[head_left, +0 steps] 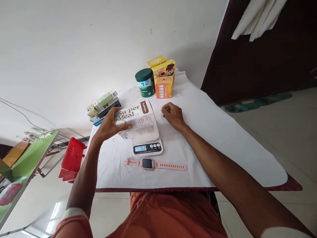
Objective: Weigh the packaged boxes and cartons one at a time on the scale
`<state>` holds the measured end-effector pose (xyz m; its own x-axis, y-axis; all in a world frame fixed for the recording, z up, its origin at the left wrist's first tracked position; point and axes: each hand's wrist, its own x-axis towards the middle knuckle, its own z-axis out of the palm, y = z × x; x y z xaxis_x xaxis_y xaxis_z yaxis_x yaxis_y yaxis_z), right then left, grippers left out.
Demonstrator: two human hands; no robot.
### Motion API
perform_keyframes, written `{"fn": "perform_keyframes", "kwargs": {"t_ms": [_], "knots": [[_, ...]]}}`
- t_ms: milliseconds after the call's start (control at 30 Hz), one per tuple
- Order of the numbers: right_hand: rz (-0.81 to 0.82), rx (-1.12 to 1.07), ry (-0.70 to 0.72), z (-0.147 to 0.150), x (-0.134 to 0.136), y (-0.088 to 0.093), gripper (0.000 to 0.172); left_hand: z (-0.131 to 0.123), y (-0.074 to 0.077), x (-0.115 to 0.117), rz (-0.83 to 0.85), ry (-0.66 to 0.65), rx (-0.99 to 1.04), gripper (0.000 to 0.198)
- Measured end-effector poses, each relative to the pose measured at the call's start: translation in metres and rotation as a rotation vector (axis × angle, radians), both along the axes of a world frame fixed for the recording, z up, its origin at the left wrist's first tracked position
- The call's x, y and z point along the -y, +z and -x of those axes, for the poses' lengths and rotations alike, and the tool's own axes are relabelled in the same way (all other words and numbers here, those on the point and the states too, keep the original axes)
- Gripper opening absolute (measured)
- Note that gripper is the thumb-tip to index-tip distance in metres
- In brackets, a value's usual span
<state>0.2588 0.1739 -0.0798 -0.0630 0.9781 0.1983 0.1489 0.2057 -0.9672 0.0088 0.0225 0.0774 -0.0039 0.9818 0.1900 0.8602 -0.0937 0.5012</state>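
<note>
A white "Su-per Meal" box [138, 123] lies flat on a small digital scale [148, 148] whose display shows a reading. My left hand [110, 125] grips the box's left side, thumb on top and fingers along the edge. My right hand [172, 114] rests on the white table cover to the right of the box, fingers curled loosely, with nothing visible in them. A pink smartwatch [153, 164] lies stretched out flat in front of the scale.
At the back stand a green tin [145, 82], an orange box [163, 86] and yellow boxes [163, 67]. Several small boxes [104, 104] are piled at the left. The table [223, 138] meets the wall. A red stool [72, 158] and a green table [27, 158] stand left.
</note>
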Motion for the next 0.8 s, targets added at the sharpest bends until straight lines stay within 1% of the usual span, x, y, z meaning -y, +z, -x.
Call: {"fn": "perform_keyframes", "kwargs": {"t_ms": [100,167,233,300,400,500,600,700,767,800], "knots": [[0.014,0.016,-0.004,0.000,0.000,0.000,0.003,0.008,-0.002,0.000,-0.056,-0.061,0.025,0.078],[0.027,0.023,0.002,-0.001,0.000,0.001,0.004,0.015,-0.003,0.001,-0.114,-0.075,0.071,0.087],[0.027,0.025,0.006,-0.001,0.000,0.001,0.004,0.023,-0.001,0.005,-0.170,-0.083,0.113,0.094],[0.017,0.026,0.001,-0.001,0.000,0.000,0.004,0.033,0.006,0.011,-0.232,-0.094,0.121,0.097],[0.002,0.035,-0.008,0.000,-0.002,-0.003,0.005,0.042,0.019,0.021,-0.298,-0.093,0.094,0.096],[-0.007,0.059,-0.004,0.001,-0.004,-0.004,0.005,0.037,0.025,0.025,-0.324,-0.087,0.013,0.098],[-0.017,0.090,0.001,0.001,-0.004,-0.005,0.004,0.019,0.020,0.021,-0.282,-0.110,-0.124,0.099],[-0.030,0.105,0.003,0.001,-0.004,-0.006,0.003,-0.001,0.012,0.010,-0.140,-0.124,-0.271,0.094],[-0.027,0.096,0.005,0.001,-0.004,-0.007,0.003,-0.010,0.012,0.001,-0.037,-0.122,-0.354,0.087],[-0.023,0.086,0.005,0.001,-0.004,-0.007,0.003,-0.012,0.014,-0.003,0.001,-0.126,-0.384,0.083]]}}
